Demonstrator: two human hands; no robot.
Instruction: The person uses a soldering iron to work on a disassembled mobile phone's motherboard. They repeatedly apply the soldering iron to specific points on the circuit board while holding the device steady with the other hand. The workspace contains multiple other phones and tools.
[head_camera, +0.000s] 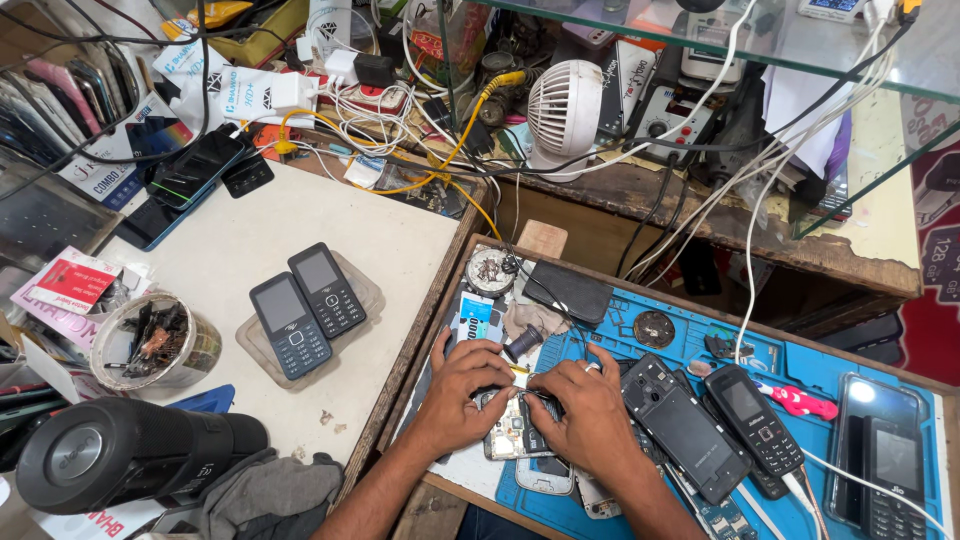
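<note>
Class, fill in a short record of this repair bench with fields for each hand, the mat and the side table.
left hand: on the opened phone
right hand: on the same phone, ring on one finger
blue mat: several keypad phones, a red-handled tool
side table: two dark keypad phones on a clear tray
behind: white fan, tangled cables

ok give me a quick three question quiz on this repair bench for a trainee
1. True or false: both hands are on the opened phone.
2. How many keypad phones lie on the clear tray on the white table? A) one B) two C) four
3. What colour is the mat under the work?

Key:
1. True: the left hand and right hand both grip the opened phone.
2. B: two keypad phones lie side by side on the clear tray.
3. Blue: the mat is blue.
</note>
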